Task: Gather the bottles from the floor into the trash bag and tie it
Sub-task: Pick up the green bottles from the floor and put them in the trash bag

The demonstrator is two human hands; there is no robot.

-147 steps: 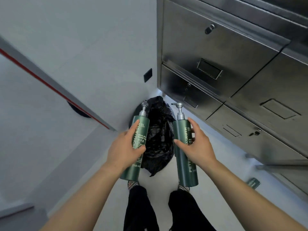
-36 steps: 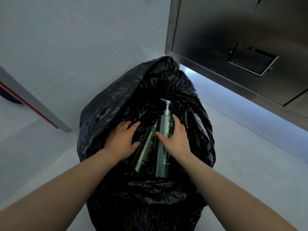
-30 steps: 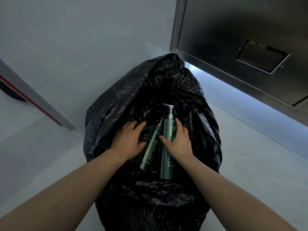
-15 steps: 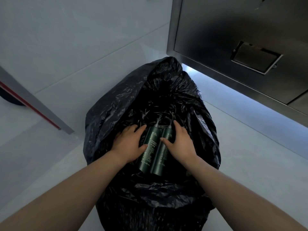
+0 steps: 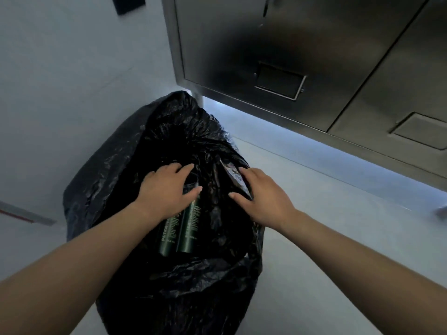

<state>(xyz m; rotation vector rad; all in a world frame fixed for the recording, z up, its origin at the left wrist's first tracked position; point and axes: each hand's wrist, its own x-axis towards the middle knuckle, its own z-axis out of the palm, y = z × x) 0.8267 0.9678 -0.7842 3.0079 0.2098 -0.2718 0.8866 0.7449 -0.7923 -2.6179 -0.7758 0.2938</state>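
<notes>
Both bare forearms come in from the bottom edge and reach into the open mouth of the crumpled black plastic trash bag [image 5: 108,189], which stands on the pale grey floor [image 5: 326,238].

Two dark green cylindrical bottles with pale lettering lie inside the bag side by side, touching, bases toward the camera: left bottle [image 5: 169,235], right bottle [image 5: 189,228]. Their upper ends are hidden under the left hand [image 5: 167,189].

Left hand: palm down over the bottle tops, fingers spread and nearly straight, nothing gripped. Can't tell if the palm presses the bottles.

Right hand [image 5: 263,201]: off the bottles, at the bag's right rim, fingers extended flat on a fold of plastic, thumb out. No clear pinch.

Beyond the bag: light grey wall [image 5: 72,68] with a small black rectangular plate [image 5: 130,3] up top, a grey strip with a red line [image 5: 24,212] at the far left, and a brushed stainless steel cabinet [image 5: 314,44] with a recessed rectangular pull [image 5: 279,81], raised off the floor.
</notes>
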